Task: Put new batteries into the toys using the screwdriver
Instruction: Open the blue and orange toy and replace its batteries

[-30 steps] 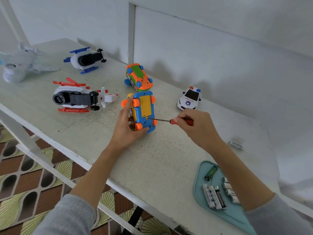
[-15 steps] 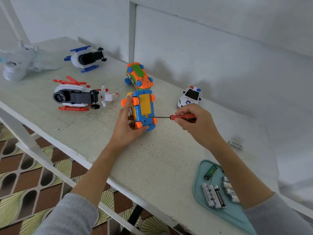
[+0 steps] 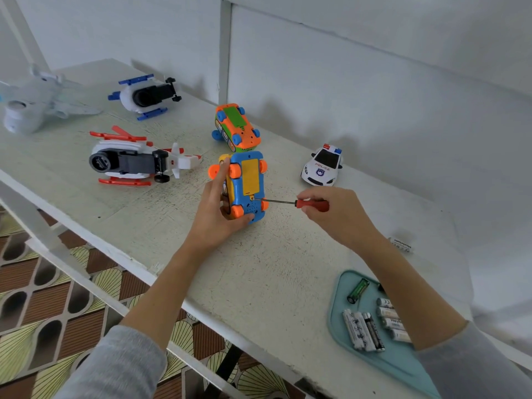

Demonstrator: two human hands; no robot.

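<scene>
A blue toy car (image 3: 247, 180) with orange wheels and a yellow battery cover stands on its side on the white table (image 3: 259, 269). My left hand (image 3: 214, 214) grips it from the left and below. My right hand (image 3: 335, 214) holds a red-handled screwdriver (image 3: 290, 201) level, its tip on the screw just under the yellow cover. On a teal tray (image 3: 339, 326) at the lower right lie several batteries (image 3: 364, 329), among them a green one (image 3: 357, 290).
An orange and green toy car (image 3: 236, 126) lies behind the blue one. A police car (image 3: 322, 165) sits to the right. A red helicopter (image 3: 132, 161), a blue helicopter (image 3: 145, 96) and a white plane (image 3: 31, 102) lie at the left. A small label (image 3: 401, 244) lies near the wall.
The screwdriver tip stays on the screw of the blue car. My right hand has shifted slightly on the handle. My left hand keeps its grip.
</scene>
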